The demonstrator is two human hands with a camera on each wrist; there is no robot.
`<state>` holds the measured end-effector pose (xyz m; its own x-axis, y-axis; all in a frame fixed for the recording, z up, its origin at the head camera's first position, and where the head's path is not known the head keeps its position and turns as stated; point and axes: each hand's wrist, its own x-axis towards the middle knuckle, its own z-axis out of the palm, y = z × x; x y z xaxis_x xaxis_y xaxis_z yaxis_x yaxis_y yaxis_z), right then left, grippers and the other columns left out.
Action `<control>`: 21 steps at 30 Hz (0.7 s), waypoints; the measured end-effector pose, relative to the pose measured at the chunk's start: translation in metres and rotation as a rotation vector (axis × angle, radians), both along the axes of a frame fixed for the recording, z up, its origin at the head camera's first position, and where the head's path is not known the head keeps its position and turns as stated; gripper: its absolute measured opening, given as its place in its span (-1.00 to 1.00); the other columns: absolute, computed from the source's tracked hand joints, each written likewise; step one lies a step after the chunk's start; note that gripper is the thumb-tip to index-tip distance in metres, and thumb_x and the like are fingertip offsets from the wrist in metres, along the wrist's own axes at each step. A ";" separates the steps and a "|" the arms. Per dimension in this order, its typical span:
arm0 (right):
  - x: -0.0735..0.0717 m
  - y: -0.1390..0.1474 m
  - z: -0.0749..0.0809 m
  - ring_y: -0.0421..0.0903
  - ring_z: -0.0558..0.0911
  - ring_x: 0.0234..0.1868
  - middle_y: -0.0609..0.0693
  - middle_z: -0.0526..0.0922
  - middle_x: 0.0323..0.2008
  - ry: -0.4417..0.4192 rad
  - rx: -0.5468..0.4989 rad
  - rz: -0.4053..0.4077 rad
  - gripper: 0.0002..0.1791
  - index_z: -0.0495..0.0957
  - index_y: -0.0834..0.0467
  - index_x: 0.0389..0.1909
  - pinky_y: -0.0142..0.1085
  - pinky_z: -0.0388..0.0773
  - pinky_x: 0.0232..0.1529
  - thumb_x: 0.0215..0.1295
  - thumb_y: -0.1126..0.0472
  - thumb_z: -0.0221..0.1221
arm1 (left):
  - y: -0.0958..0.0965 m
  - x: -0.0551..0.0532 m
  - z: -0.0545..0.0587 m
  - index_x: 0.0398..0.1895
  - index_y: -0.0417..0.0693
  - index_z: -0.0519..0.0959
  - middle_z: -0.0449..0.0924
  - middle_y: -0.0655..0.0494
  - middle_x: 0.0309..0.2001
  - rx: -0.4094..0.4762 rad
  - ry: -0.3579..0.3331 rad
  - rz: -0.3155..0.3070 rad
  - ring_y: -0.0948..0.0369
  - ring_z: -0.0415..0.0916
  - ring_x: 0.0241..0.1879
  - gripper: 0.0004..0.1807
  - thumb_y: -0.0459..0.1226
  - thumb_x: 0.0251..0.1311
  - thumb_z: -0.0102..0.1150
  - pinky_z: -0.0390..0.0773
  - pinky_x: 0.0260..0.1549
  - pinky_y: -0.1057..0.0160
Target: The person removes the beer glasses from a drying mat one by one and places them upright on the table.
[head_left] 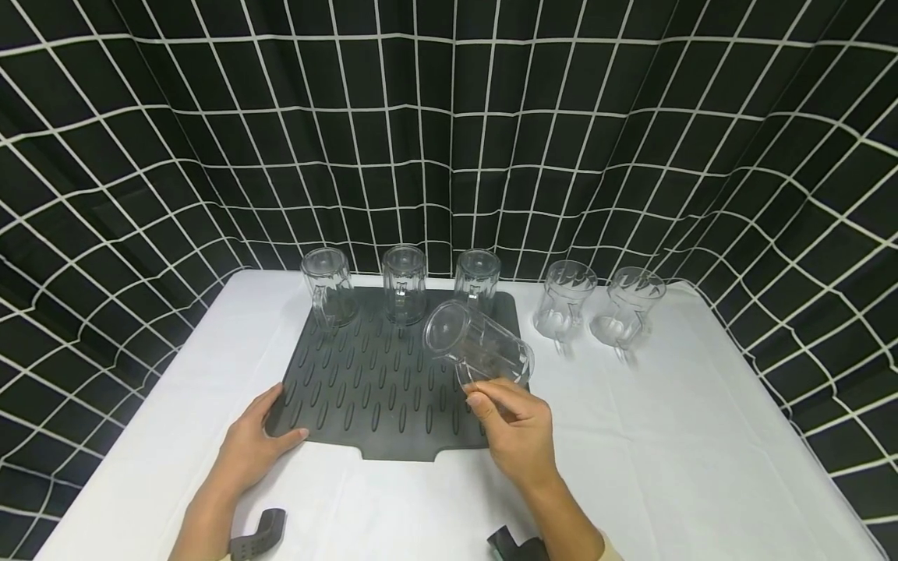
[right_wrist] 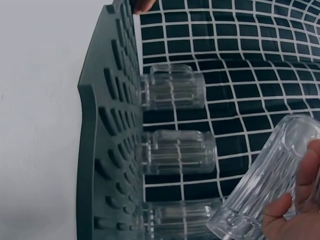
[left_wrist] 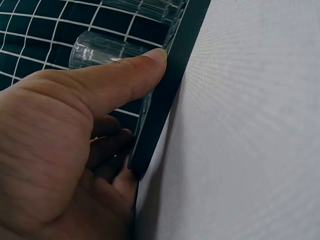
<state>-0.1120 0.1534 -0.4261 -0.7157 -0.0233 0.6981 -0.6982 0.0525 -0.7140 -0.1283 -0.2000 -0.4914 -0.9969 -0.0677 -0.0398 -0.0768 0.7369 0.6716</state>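
My right hand [head_left: 515,425] pinches a clear glass mug [head_left: 487,347] by its handle and holds it tilted above the right part of a dark grey drying mat [head_left: 379,374]. In the right wrist view, the fingers [right_wrist: 306,172] sit beside the tilted mug [right_wrist: 270,175]. My left hand [head_left: 252,444] rests at the mat's front left corner, its thumb [left_wrist: 135,75] straight against the rim. Three more glass mugs stand along the mat's back edge: a left mug [head_left: 330,288], a middle mug [head_left: 404,284] and a right mug [head_left: 479,276].
Two glass mugs stand upright on the white tablecloth right of the mat, a nearer-to-mat mug [head_left: 564,300] and a far-right mug [head_left: 627,308]. A black curtain with white grid lines [head_left: 449,140] encloses the table's back and sides. The white tablecloth [head_left: 701,436] extends to the right.
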 end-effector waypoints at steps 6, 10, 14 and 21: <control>0.000 0.004 0.001 -0.03 0.68 -0.35 0.19 0.69 -0.38 0.076 0.040 -0.010 -0.82 0.67 0.41 -0.31 -0.37 0.65 -0.29 0.06 0.64 0.26 | 0.001 0.001 0.004 0.50 -0.17 0.04 0.03 -0.24 0.45 -0.003 -0.014 -0.010 -0.26 0.03 0.36 0.05 -0.05 0.02 0.40 0.09 0.26 -0.30; 0.001 0.006 -0.001 -0.02 0.70 -0.36 0.15 0.71 -0.42 0.087 0.079 -0.048 -0.87 0.69 0.38 -0.35 -0.23 0.58 0.01 0.03 0.54 0.34 | 0.003 0.000 0.007 0.49 -0.22 0.04 0.03 -0.27 0.44 -0.018 -0.002 -0.019 -0.28 0.03 0.35 0.04 -0.09 0.02 0.40 0.10 0.25 -0.31; 0.000 0.008 -0.001 -0.01 0.71 -0.37 0.12 0.72 -0.43 0.103 0.099 -0.073 -0.81 0.70 0.37 -0.37 -0.19 0.54 0.07 -0.07 0.59 0.37 | 0.006 -0.001 0.014 0.49 -0.21 0.05 0.04 -0.31 0.42 -0.021 0.026 -0.023 -0.32 0.06 0.33 0.03 -0.11 0.03 0.42 0.14 0.22 -0.32; 0.000 0.009 0.002 -0.01 0.70 -0.42 0.10 0.72 -0.44 0.158 0.117 -0.070 -0.75 0.70 0.39 -0.39 -0.30 0.62 -0.14 -0.18 0.63 0.39 | 0.015 0.000 0.028 0.51 -0.11 0.05 0.06 -0.32 0.41 0.082 0.088 -0.048 -0.34 0.20 0.25 0.03 -0.14 0.03 0.45 0.37 0.15 -0.16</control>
